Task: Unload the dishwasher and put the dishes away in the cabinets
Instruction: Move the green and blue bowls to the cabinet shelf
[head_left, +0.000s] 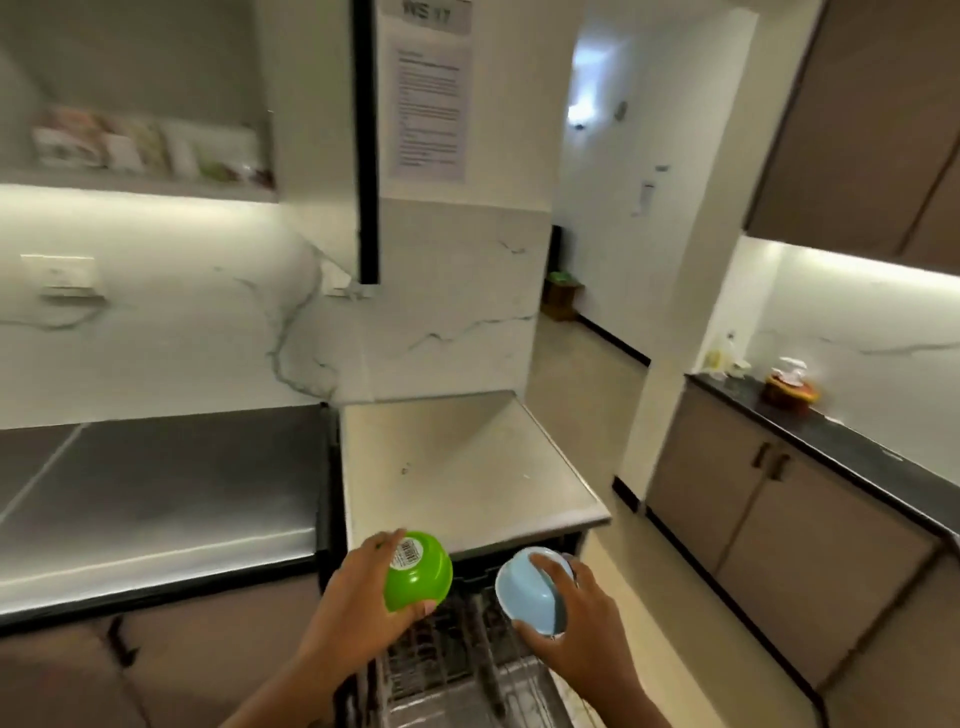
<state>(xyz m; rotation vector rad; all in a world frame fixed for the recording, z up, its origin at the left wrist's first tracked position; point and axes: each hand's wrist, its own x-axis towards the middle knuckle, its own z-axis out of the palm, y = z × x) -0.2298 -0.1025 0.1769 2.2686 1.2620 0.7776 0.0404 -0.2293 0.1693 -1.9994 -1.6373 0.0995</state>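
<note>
My left hand (358, 597) grips a green bowl (423, 577), turned so its base with a barcode sticker faces up. My right hand (571, 618) grips a light blue bowl (524, 587), tilted on its side. Both bowls hang just above the pulled-out dishwasher rack (452, 670), whose wire grid fills the lower middle. The white dishwasher top (457, 457) lies right behind the bowls. An upper cabinet (156, 93) stands open at the top left, with its dark door edge (366, 140) sticking out towards me.
A steel counter (156, 483) runs to the left. Blurred packets line the open cabinet's shelf (140, 179). To the right stands a dark-topped counter (831, 441) with brown cabinet doors (779, 525) and small items. More upper cabinets (872, 119) hang at the top right. A hallway (587, 364) opens behind.
</note>
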